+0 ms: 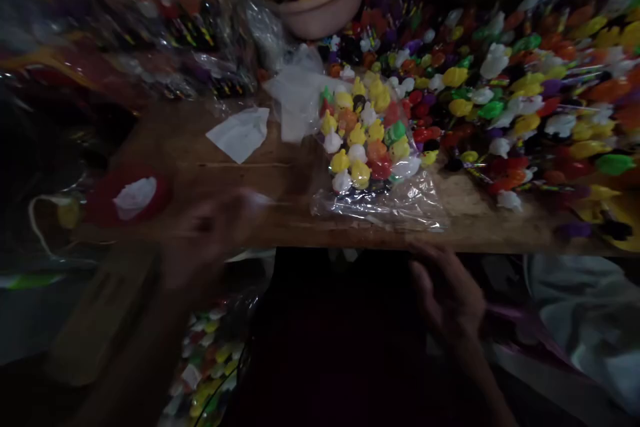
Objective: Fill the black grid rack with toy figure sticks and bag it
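A clear plastic bag point(415, 203) packed with small toy figures point(357, 137) in yellow, white, red, orange and green lies on the wooden table. My left hand point(207, 230) is over the table's front edge, left of the bag and smeared by motion. A pale streak shows by its fingertips; whether it is something held, I cannot make out. Below the bag, at the table edge, my right hand point(450, 287) has its fingers stretched out and thumb apart, with nothing in it. Near the left hand is a red dish point(163, 192) with a crumpled white piece in it.
Many loose colourful toys point(500, 107) are heaped on the right. Filled plastic bags point(185, 20) pile up at back left. A pink basin point(320, 13) stands behind. White paper point(240, 133) lies on the wooden table point(280, 180). More toys point(215, 353) sit below the edge.
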`<state>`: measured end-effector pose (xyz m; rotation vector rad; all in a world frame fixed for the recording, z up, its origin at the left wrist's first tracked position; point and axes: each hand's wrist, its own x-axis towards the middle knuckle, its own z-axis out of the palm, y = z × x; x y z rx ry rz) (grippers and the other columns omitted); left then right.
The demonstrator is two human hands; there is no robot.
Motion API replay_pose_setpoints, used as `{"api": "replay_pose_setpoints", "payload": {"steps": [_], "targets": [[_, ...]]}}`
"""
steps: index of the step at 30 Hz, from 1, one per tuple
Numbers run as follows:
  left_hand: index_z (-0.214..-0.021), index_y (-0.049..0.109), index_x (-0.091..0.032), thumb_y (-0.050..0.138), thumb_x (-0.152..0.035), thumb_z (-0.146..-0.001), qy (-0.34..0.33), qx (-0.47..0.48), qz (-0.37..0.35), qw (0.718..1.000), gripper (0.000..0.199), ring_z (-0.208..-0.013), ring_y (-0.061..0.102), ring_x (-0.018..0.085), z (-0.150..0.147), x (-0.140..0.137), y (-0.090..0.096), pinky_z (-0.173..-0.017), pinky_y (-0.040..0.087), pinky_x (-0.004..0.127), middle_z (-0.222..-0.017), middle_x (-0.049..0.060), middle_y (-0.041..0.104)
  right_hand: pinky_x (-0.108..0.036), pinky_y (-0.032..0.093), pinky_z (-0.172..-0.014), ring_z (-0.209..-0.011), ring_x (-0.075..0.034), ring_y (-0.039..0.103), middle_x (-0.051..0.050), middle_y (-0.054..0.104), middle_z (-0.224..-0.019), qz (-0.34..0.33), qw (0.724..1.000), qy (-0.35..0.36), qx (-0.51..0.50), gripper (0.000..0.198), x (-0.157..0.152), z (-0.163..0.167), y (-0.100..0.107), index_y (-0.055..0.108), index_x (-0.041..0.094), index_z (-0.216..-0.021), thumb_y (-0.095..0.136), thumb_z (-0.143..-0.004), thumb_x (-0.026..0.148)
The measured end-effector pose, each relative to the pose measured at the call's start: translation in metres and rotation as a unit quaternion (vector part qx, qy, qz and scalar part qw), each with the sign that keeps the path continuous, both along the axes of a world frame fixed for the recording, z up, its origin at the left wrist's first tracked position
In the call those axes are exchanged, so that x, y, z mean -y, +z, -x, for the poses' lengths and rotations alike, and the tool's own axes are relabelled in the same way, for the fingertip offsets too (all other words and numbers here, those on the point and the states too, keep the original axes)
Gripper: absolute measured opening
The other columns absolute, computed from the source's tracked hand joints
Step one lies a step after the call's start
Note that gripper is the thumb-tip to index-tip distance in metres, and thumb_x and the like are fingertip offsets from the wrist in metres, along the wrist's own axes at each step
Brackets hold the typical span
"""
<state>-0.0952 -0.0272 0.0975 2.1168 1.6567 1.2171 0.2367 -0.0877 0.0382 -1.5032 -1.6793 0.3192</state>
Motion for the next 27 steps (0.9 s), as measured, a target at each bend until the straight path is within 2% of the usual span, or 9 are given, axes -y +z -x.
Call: {"api": "replay_pose_setpoints", "payload": {"steps": [2, 4, 7, 11, 13, 16, 18, 24, 27], "targets": [[-0.098, 0.074, -0.027, 0.063, -0.026, -0.095, -0.068, 0.112, 0.096, 0.987, 0.011, -0.083, 0.074, 0.018, -0.061, 0.011, -0.016, -0.073, 0.066, 0.032, -0.095, -0.001, 0.077, -0.031, 0.058, -0.073, -0.081, -0.017, 0.069, -0.008, 0.071, -0.115, 0.097, 0.973, 0.097, -0.183, 0.051, -0.005, 0.026, 0.005, 0.055, 0.027, -0.139, 0.068, -0.091, 0.036], [-0.102, 0.071, -0.022, 0.064, -0.023, -0.094, -0.132, 0.17, 0.126, 0.968, 0.011, -0.08, 0.074, 0.014, -0.108, 0.017, -0.032, -0.072, 0.063, 0.024, -0.093, -0.001, 0.077, -0.031, 0.058, -0.068, -0.074, -0.017, 0.068, -0.007, 0.073, -0.11, 0.177, 0.919, 0.133, -0.327, 0.062, -0.01, 0.041, 0.003, 0.054, 0.025, -0.141, 0.074, -0.085, 0.044], [-0.091, 0.067, -0.02, 0.067, -0.02, -0.093, -0.141, 0.145, 0.094, 0.975, 0.002, -0.071, 0.071, 0.01, -0.142, 0.021, -0.049, -0.069, 0.059, 0.018, -0.082, -0.004, 0.074, -0.026, 0.052, -0.058, -0.058, -0.014, 0.062, -0.001, 0.069, -0.069, 0.235, 0.88, 0.08, -0.406, 0.034, -0.016, 0.043, -0.008, 0.073, 0.019, -0.101, 0.075, -0.083, 0.048], [-0.106, 0.064, -0.018, 0.065, -0.017, -0.094, -0.139, -0.002, -0.052, 0.989, 0.012, -0.078, 0.071, 0.013, -0.141, 0.023, -0.052, -0.075, 0.059, 0.023, -0.089, 0.001, 0.075, -0.022, 0.044, -0.049, -0.047, -0.011, 0.054, 0.002, 0.061, -0.052, 0.286, 0.864, 0.002, -0.415, 0.038, -0.019, 0.028, -0.019, 0.073, 0.016, -0.085, 0.076, -0.08, 0.054], [-0.118, 0.063, -0.02, 0.073, -0.015, -0.087, -0.115, -0.084, -0.173, 0.975, 0.033, -0.103, 0.07, 0.021, -0.134, 0.02, -0.052, -0.092, 0.058, 0.033, -0.104, 0.006, 0.075, -0.022, 0.043, -0.047, -0.044, -0.012, 0.054, 0.001, 0.061, -0.05, 0.304, 0.862, -0.036, -0.404, 0.043, -0.022, 0.021, -0.02, 0.073, 0.015, -0.087, 0.076, -0.079, 0.057], [-0.126, 0.061, -0.027, 0.083, -0.017, -0.079, -0.057, -0.177, -0.263, 0.947, 0.053, -0.148, 0.036, 0.037, -0.126, 0.004, -0.058, -0.115, 0.039, 0.06, -0.139, 0.013, 0.06, -0.022, 0.047, -0.049, -0.046, -0.013, 0.059, 0.0, 0.064, -0.051, 0.291, 0.869, -0.071, -0.394, 0.045, -0.031, 0.017, -0.018, 0.071, 0.015, -0.083, 0.076, -0.077, 0.059], [-0.129, 0.06, -0.026, 0.079, -0.019, -0.082, -0.032, -0.209, -0.269, 0.94, 0.051, -0.155, 0.017, 0.039, -0.123, -0.015, -0.063, -0.118, 0.03, 0.067, -0.152, 0.016, 0.049, -0.023, 0.05, -0.051, -0.047, -0.013, 0.06, -0.001, 0.065, -0.052, 0.273, 0.867, -0.07, -0.412, 0.046, -0.04, 0.019, -0.015, 0.069, 0.016, -0.08, 0.076, -0.075, 0.061], [-0.117, 0.066, -0.026, 0.047, -0.022, -0.1, -0.067, -0.117, -0.311, 0.941, 0.025, -0.139, 0.051, 0.026, -0.118, -0.057, -0.041, -0.121, 0.032, 0.055, -0.123, 0.006, 0.072, -0.025, 0.049, -0.047, -0.048, -0.015, 0.06, 0.002, 0.061, -0.051, 0.223, 0.829, -0.026, -0.512, 0.043, -0.074, 0.044, 0.004, 0.065, 0.017, -0.086, 0.075, -0.075, 0.058], [-0.116, 0.067, -0.024, 0.049, -0.028, -0.099, -0.063, -0.067, -0.323, 0.942, 0.025, -0.129, 0.059, 0.027, -0.122, -0.059, -0.023, -0.118, 0.035, 0.055, -0.117, 0.006, 0.074, -0.025, 0.049, -0.052, -0.056, -0.015, 0.061, 0.0, 0.063, -0.06, 0.171, 0.864, 0.003, -0.473, 0.036, -0.089, 0.055, 0.019, 0.065, 0.019, -0.087, 0.066, -0.085, 0.055]]}}
